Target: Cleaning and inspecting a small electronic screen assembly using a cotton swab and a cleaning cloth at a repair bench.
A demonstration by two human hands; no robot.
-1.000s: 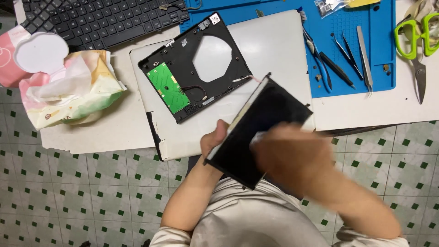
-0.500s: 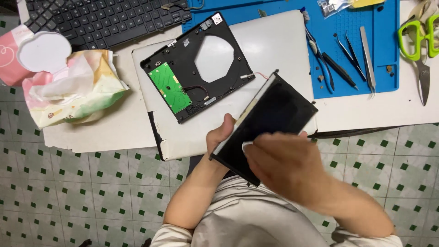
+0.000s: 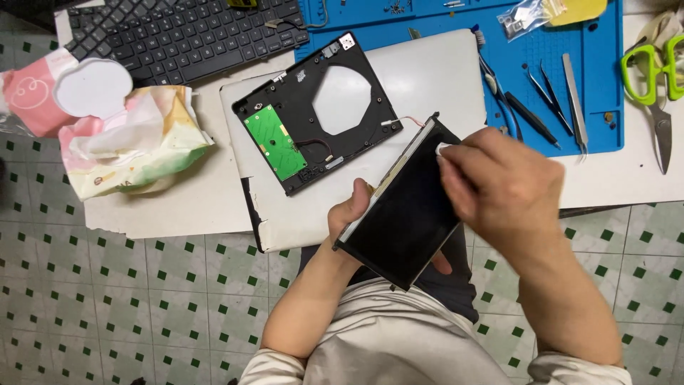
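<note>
A person's left hand grips the lower left edge of a black screen panel, thumb on its face and fingertips showing below it at 5 o'clock. The panel is held tilted above the lap, just off the near edge of the counter, its top corner pointing to 12 o'clock. The right hand is curled over the panel's upper right edge, fingers pinching a small white wipe against the dark surface.

At 11 o'clock from the panel, a black frame with a round cut-out and a green circuit board lies on a white sheet. A thin wire shows between the frame's right corner and the panel's top.

Far left, at 9 o'clock, sits a crumpled wipes pack with its white lid flipped open. A black keyboard lies at 10 o'clock. At 1 o'clock, a blue mat carries tweezers and a small plastic bag. Green-handled scissors rest at 2 o'clock. Green-and-white tiled floor shows below.
</note>
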